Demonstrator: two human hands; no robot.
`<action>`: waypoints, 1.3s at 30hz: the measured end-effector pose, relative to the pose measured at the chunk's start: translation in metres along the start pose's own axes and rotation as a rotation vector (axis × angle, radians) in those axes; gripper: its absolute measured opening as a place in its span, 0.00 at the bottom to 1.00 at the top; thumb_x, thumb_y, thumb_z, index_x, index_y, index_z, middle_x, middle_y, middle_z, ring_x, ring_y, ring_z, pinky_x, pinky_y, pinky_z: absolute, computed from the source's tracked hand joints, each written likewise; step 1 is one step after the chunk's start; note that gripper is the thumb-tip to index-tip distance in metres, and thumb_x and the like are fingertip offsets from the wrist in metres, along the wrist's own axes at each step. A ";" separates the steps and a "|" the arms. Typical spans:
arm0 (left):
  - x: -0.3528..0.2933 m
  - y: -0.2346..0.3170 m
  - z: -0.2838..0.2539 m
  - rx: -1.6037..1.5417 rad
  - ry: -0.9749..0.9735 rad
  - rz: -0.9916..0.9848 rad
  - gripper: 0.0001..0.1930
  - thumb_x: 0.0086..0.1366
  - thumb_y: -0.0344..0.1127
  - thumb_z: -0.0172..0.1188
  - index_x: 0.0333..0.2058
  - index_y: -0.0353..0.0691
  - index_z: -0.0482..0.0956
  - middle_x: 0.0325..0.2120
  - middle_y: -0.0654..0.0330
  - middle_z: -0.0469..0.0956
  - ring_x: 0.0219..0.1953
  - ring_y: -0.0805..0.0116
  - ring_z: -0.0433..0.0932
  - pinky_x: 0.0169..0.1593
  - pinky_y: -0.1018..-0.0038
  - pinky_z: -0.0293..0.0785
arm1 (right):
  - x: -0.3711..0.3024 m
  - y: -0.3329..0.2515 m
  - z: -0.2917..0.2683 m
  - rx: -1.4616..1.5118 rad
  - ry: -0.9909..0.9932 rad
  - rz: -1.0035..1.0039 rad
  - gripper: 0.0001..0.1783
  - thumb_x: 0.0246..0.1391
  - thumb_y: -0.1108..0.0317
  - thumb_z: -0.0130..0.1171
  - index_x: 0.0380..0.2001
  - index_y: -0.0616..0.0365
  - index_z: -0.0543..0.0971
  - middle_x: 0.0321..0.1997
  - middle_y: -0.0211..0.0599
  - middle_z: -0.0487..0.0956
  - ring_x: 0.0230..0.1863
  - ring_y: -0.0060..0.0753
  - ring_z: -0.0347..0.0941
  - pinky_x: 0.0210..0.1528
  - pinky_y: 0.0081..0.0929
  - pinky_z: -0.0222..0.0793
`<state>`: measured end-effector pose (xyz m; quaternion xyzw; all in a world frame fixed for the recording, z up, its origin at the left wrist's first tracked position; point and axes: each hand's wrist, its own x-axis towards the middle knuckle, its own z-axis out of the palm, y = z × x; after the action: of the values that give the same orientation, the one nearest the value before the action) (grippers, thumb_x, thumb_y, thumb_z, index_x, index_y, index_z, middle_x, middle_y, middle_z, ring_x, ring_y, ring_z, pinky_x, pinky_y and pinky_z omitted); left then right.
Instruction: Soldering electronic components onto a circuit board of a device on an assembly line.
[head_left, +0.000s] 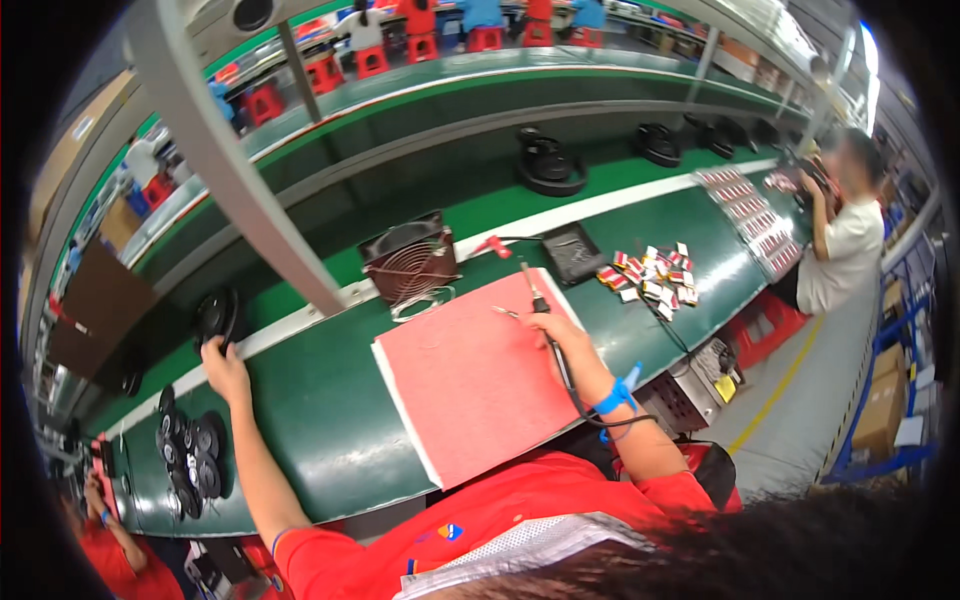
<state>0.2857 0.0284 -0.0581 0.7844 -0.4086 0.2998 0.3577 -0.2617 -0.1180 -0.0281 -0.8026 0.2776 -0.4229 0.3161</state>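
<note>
Left hand at a black round part, right hand grasping a soldering iron.
With the centre of the flat pinkish-red square sheet (460, 400) on the glossy dark-green table (325, 430) as the clock's middle, the left hand (228, 375) is at 9 o'clock, its fingertips at the near edge of the black, rounded part (217, 316) just above it; whether they grip it, I cannot tell. The right hand (562, 335) is closed around the pen-shaped soldering iron with a black handle and metal tip (540, 303), over the sheet at 1 o'clock; a thin metal tip (505, 311) also juts left from this hand. The brown, square-framed fan with a round wire guard (411, 268) stands at 11 o'clock, the black rectangular tray (571, 252) at 1, the heap of small red-and-white pieces (655, 282) at 2.
</note>
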 end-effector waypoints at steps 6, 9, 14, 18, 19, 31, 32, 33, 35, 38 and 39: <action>-0.084 0.115 -0.095 -0.380 -0.111 -0.148 0.07 0.57 0.20 0.55 0.35 0.35 0.71 0.33 0.60 0.68 0.29 0.68 0.65 0.32 0.76 0.62 | -0.007 -0.003 -0.001 0.010 -0.028 -0.079 0.19 0.45 0.86 0.53 0.43 0.59 0.75 0.37 0.39 0.78 0.34 0.35 0.75 0.39 0.24 0.71; -0.129 0.161 -0.128 -0.397 -0.151 -0.036 0.09 0.53 0.19 0.57 0.33 0.36 0.71 0.33 0.59 0.69 0.29 0.68 0.65 0.31 0.77 0.60 | -0.006 -0.001 -0.001 0.021 -0.038 -0.159 0.12 0.49 0.79 0.60 0.39 0.60 0.76 0.34 0.42 0.80 0.38 0.42 0.78 0.40 0.30 0.73; -0.171 0.237 -0.150 -0.519 -0.258 0.124 0.12 0.46 0.18 0.62 0.31 0.37 0.74 0.31 0.55 0.73 0.31 0.63 0.72 0.32 0.73 0.68 | -0.004 0.006 -0.007 0.035 -0.070 -0.186 0.10 0.50 0.83 0.56 0.34 0.58 0.79 0.38 0.39 0.82 0.38 0.34 0.79 0.41 0.26 0.74; -0.172 0.279 -0.134 -0.594 -0.348 0.216 0.11 0.44 0.22 0.67 0.28 0.37 0.77 0.28 0.55 0.75 0.25 0.65 0.74 0.26 0.74 0.71 | 0.004 -0.004 -0.012 0.053 0.046 -0.231 0.10 0.53 0.85 0.52 0.35 0.61 0.77 0.37 0.43 0.82 0.39 0.34 0.79 0.42 0.27 0.75; -0.171 0.288 -0.130 -0.615 -0.353 0.249 0.11 0.44 0.24 0.69 0.28 0.37 0.77 0.27 0.56 0.76 0.23 0.66 0.74 0.24 0.74 0.71 | 0.007 -0.008 -0.014 0.070 0.042 -0.227 0.10 0.54 0.86 0.50 0.35 0.62 0.76 0.37 0.44 0.82 0.39 0.34 0.79 0.43 0.27 0.75; -0.129 0.334 -0.112 -1.349 -0.940 -0.207 0.27 0.54 0.27 0.65 0.52 0.36 0.66 0.41 0.54 0.74 0.41 0.65 0.77 0.46 0.72 0.72 | 0.007 -0.067 0.017 0.422 -0.333 -0.409 0.14 0.49 0.89 0.53 0.38 0.60 0.73 0.38 0.52 0.81 0.38 0.43 0.80 0.39 0.32 0.76; -0.135 0.335 -0.110 -1.349 -0.886 -0.186 0.22 0.57 0.27 0.61 0.50 0.36 0.68 0.36 0.57 0.76 0.38 0.70 0.77 0.42 0.74 0.73 | 0.008 -0.071 0.020 0.435 -0.335 -0.397 0.14 0.49 0.88 0.54 0.38 0.60 0.73 0.38 0.51 0.81 0.38 0.43 0.80 0.39 0.32 0.76; -0.132 0.334 -0.112 -1.351 -0.888 -0.185 0.22 0.57 0.27 0.61 0.50 0.36 0.68 0.36 0.57 0.76 0.38 0.70 0.77 0.42 0.74 0.73 | 0.008 -0.072 0.020 0.442 -0.332 -0.380 0.14 0.50 0.87 0.54 0.38 0.60 0.73 0.38 0.51 0.81 0.38 0.43 0.80 0.40 0.32 0.76; -0.123 0.330 -0.118 -1.159 -1.003 -0.078 0.15 0.60 0.27 0.57 0.46 0.36 0.71 0.32 0.61 0.77 0.34 0.75 0.76 0.37 0.75 0.72 | 0.005 -0.064 0.022 0.454 -0.341 -0.333 0.14 0.48 0.86 0.57 0.38 0.60 0.73 0.39 0.51 0.81 0.39 0.43 0.80 0.40 0.31 0.76; -0.128 0.311 -0.115 -1.164 -0.987 -0.253 0.07 0.63 0.28 0.54 0.40 0.35 0.75 0.26 0.62 0.78 0.27 0.78 0.75 0.31 0.79 0.72 | 0.005 -0.055 0.021 0.334 -0.346 -0.315 0.17 0.44 0.82 0.63 0.38 0.59 0.73 0.43 0.49 0.80 0.41 0.43 0.79 0.42 0.31 0.76; -0.125 0.301 -0.115 -1.181 -1.024 -0.296 0.07 0.65 0.28 0.53 0.40 0.34 0.75 0.27 0.63 0.78 0.27 0.79 0.75 0.32 0.81 0.72 | 0.007 -0.052 0.020 0.194 -0.329 -0.341 0.19 0.41 0.80 0.67 0.38 0.58 0.73 0.45 0.48 0.80 0.43 0.43 0.78 0.43 0.32 0.75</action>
<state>-0.0535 0.0509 0.0067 0.5515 -0.5051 -0.4150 0.5182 -0.2316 -0.0838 0.0049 -0.8617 0.0411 -0.3584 0.3568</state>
